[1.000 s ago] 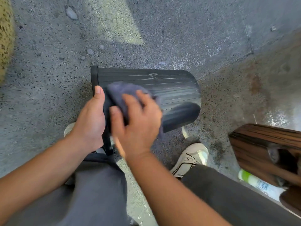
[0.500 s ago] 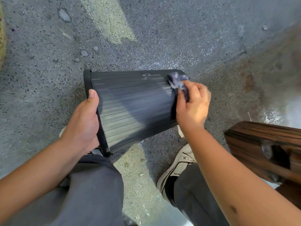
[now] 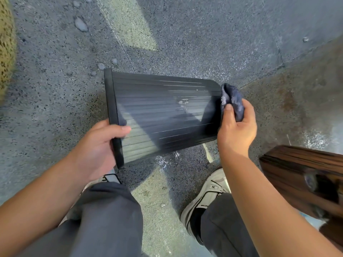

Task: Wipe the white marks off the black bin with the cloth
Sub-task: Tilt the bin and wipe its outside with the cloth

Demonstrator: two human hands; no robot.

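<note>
The black ribbed bin [image 3: 159,115] lies on its side above the speckled floor, rim to the left, base to the right. A small patch of white marks [image 3: 182,103] shows on its upper side. My left hand [image 3: 98,147] grips the rim, thumb over the ribbed wall. My right hand [image 3: 235,130] holds the bunched dark blue cloth [image 3: 232,101] at the base end of the bin, just right of its wall. The cloth is off the white marks.
A dark wooden piece of furniture [image 3: 304,175] stands at the right edge. My two shoes [image 3: 206,197] and grey trouser legs fill the bottom. Small stones [image 3: 80,25] lie on the floor at the top left, and something yellow speckled [image 3: 6,41] sits at the left edge.
My right hand swept the cloth from the rim end across the bin to its base end, then slid off the side. The bin has turned, bringing the white marks toward the middle.
</note>
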